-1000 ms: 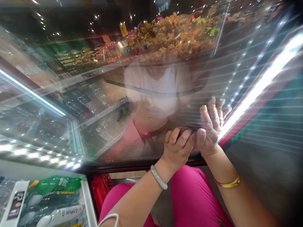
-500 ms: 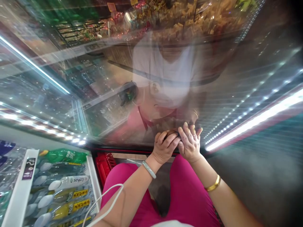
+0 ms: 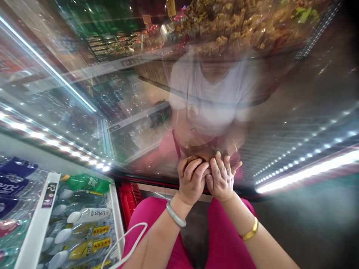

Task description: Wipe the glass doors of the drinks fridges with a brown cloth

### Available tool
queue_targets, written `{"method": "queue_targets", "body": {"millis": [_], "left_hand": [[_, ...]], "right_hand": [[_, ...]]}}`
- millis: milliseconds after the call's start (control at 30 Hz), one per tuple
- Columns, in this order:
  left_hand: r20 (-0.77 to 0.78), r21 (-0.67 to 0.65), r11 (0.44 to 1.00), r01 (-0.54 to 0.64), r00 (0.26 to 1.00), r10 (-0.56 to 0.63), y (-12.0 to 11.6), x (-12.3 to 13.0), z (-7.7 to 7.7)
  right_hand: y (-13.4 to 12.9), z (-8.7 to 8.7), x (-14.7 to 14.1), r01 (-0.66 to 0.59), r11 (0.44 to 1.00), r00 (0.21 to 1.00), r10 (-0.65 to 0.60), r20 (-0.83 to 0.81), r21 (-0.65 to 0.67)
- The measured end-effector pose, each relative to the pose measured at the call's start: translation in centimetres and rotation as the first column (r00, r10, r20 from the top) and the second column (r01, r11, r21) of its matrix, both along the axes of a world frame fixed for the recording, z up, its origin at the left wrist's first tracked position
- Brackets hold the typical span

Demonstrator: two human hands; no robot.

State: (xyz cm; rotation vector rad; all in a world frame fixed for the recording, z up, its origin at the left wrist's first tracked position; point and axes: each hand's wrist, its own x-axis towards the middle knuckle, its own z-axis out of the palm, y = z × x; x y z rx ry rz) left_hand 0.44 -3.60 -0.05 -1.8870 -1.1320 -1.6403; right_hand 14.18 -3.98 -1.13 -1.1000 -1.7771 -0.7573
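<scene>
Both hands meet against the lower part of a reflective glass door [image 3: 157, 149]. My left hand [image 3: 191, 181], with a pale bangle [image 3: 175, 215] at its wrist, has its fingers curled and pressed together at the glass; what lies under them is hidden. Touching it on the right, my right hand [image 3: 222, 177] lies with its fingers spread against the glass. A gold bracelet [image 3: 250, 229] circles the right wrist. The glass mirrors a white shirt and both arms.
Bottles [image 3: 89, 215] lie on white-edged shelves [image 3: 37, 224] at the lower left. A red crate [image 3: 130, 198] stands beside them. A white cable [image 3: 138, 239] loops by the left forearm. Bright light strips [image 3: 308, 170] run along both sides.
The view has shifted, so the shelves and glass appear further right. My left hand's fingers have drawn slightly down and left in the picture; my right hand stays spread beside it.
</scene>
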Motion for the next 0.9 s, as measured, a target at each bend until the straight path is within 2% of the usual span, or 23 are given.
{"method": "queue_targets", "body": {"millis": [100,200,233,300,367,433,500,533,600,667,767,833,900], "left_hand": [[0.09,-0.049,0.998,0.042,0.995,-0.038,-0.2,-0.2,3.8],[0.187,-0.164,0.975,0.151,0.975,-0.12,-1.2,-0.4,7.5],[0.198,-0.219,0.955,0.201,0.967,-0.158,-1.7,-0.4,8.2],[0.175,-0.307,0.899,0.314,0.947,-0.271,-2.8,-0.5,8.9],[0.146,-0.333,0.851,0.405,0.914,-0.378,-3.4,-0.5,9.0],[0.14,-0.308,0.828,0.468,0.883,-0.447,-3.3,-0.7,9.2],[0.147,-0.265,0.818,0.51,0.86,-0.489,-2.6,-1.3,9.3],[0.133,-0.228,0.831,0.507,0.862,-0.489,-2.1,-1.6,9.2],[0.075,-0.132,0.897,0.421,0.907,-0.415,-0.8,-2.3,8.6],[0.01,-0.08,0.962,0.26,0.966,-0.26,0.5,-2.7,7.3],[-0.058,-0.091,0.991,0.102,0.992,-0.108,2.0,-2.5,5.0],[-0.086,-0.085,0.995,0.059,0.994,-0.066,2.4,-1.9,3.8],[-0.118,-0.081,0.996,0.027,0.992,-0.037,2.4,-1.1,3.3]], "right_hand": [[-0.1,2.9,-0.8,-0.151,0.988,0.981,0.154,-0.114,0.039],[0.1,5.7,-1.3,-0.331,0.942,0.932,0.336,-0.137,0.064],[0.2,5.9,-1.3,-0.338,0.939,0.932,0.343,-0.118,0.055],[0.2,5.3,-0.9,-0.267,0.963,0.96,0.27,-0.076,0.045],[0.2,4.4,0.0,-0.153,0.987,0.986,0.156,-0.062,0.043],[0.3,4.4,1.1,-0.081,0.995,0.993,0.085,-0.077,0.059],[0.6,5.9,1.8,-0.06,0.991,0.995,0.07,-0.077,0.12],[0.8,6.9,1.8,-0.061,0.985,0.995,0.074,-0.074,0.162],[1.2,8.7,0.9,-0.069,0.966,0.994,0.089,-0.069,0.248],[1.7,9.3,-0.5,-0.085,0.955,0.991,0.111,-0.075,0.284],[2.1,7.6,-1.3,-0.14,0.961,0.989,0.149,-0.023,0.237],[2.2,6.3,0.2,-0.174,0.964,0.984,0.166,0.059,0.2],[2.2,6.1,2.9,-0.197,0.962,0.978,0.178,0.112,0.188]]}}
